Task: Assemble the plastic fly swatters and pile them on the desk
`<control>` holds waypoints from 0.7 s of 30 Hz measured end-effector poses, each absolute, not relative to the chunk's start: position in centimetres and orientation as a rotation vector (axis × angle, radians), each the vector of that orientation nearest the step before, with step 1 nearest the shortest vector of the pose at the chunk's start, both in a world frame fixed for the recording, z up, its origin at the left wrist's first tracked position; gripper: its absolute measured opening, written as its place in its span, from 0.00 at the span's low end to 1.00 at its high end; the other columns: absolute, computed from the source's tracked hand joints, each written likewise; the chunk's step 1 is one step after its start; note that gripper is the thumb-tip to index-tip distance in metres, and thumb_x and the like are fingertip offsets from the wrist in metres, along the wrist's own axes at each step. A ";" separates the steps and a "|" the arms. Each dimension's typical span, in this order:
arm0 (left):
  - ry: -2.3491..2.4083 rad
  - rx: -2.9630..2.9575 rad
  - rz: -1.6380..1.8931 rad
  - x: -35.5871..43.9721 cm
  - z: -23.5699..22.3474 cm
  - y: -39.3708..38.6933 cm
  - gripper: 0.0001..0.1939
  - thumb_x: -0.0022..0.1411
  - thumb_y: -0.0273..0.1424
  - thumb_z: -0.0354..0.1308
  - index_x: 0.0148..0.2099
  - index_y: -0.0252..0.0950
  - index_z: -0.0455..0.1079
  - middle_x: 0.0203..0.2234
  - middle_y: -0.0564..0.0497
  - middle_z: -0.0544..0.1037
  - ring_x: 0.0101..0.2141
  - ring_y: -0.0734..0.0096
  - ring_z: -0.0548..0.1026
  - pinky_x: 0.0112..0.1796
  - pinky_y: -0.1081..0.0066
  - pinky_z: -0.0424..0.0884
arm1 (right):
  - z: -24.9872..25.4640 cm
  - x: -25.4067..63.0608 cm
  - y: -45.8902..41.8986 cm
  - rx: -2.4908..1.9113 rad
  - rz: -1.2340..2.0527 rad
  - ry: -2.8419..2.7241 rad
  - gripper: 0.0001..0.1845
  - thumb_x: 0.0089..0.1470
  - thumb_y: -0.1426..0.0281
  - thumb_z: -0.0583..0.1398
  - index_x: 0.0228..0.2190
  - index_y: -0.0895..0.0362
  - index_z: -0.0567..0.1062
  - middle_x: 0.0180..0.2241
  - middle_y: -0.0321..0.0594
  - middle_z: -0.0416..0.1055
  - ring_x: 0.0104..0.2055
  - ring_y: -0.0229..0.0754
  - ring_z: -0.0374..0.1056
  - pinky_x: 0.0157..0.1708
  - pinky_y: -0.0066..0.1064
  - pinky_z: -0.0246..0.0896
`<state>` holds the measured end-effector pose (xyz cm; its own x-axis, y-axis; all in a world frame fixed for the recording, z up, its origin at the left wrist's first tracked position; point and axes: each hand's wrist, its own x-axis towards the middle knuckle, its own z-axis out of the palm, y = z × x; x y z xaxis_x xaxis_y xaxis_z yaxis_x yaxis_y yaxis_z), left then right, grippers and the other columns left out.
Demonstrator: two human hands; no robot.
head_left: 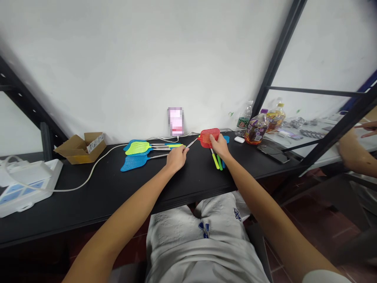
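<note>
A red fly swatter [206, 144] is held between both hands above the black table. My right hand [220, 148] is closed on its perforated head. My left hand [176, 158] is closed around the other end, where the thin metal shaft runs into the fingers; the grip is hidden there. Beside my left hand lie a yellow-green fly swatter [138, 148] and a blue fly swatter [134, 161], heads to the left; the blue one's shaft passes out of sight behind that hand. Below my right hand, a yellow handle [215, 161] and a green handle [219, 162] stick out, with blue ones alongside.
A phone [176, 122] leans on the wall, cable attached. At left are an opened cardboard box [82, 149] and a white device [29, 186]. A clear bottle [244, 120], a purple-capped bottle [257, 127], a white case [239, 139] and a dark phone [273, 153] are at right, near a metal frame.
</note>
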<state>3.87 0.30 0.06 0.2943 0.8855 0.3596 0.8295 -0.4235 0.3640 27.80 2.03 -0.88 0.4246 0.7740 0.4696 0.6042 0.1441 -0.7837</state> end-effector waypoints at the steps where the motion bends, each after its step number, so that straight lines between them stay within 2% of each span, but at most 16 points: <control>1: 1.600 2.453 0.781 3.8 0.1 0.4 0.17 0.71 0.41 0.45 0.37 0.40 0.71 0.34 0.46 0.79 0.37 0.60 0.76 0.33 0.69 0.62 | -0.9 27.9 2.1 -1.538 0.188 -1.256 0.21 0.57 0.51 0.56 0.38 0.57 0.71 0.42 0.50 0.75 0.45 0.53 0.70 0.49 0.44 0.64; 5: 1.491 2.538 0.718 3.3 0.2 0.6 0.16 0.71 0.38 0.46 0.35 0.39 0.70 0.33 0.47 0.78 0.37 0.61 0.75 0.33 0.69 0.61 | -0.8 28.1 2.0 -1.544 0.162 -1.248 0.23 0.57 0.49 0.56 0.37 0.57 0.73 0.39 0.48 0.76 0.42 0.52 0.71 0.47 0.43 0.65; 15: 1.407 2.644 0.575 2.9 0.4 0.5 0.16 0.71 0.39 0.46 0.37 0.41 0.71 0.36 0.47 0.79 0.40 0.60 0.76 0.34 0.69 0.63 | -0.4 28.7 1.6 -1.612 0.046 -1.292 0.26 0.55 0.46 0.55 0.31 0.56 0.75 0.33 0.47 0.77 0.36 0.50 0.71 0.44 0.41 0.64; 21: 1.416 2.628 0.591 3.0 0.3 0.5 0.16 0.71 0.39 0.46 0.38 0.40 0.72 0.36 0.46 0.79 0.41 0.60 0.76 0.37 0.67 0.65 | -0.3 28.2 1.3 -1.598 0.086 -1.329 0.25 0.55 0.47 0.56 0.32 0.57 0.75 0.34 0.46 0.77 0.36 0.50 0.70 0.42 0.40 0.64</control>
<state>2.99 0.51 0.26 0.4929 0.8209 0.2885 0.7824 -0.5632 0.2657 28.19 1.35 -0.30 0.3903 0.7664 0.5102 0.6941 0.1192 -0.7100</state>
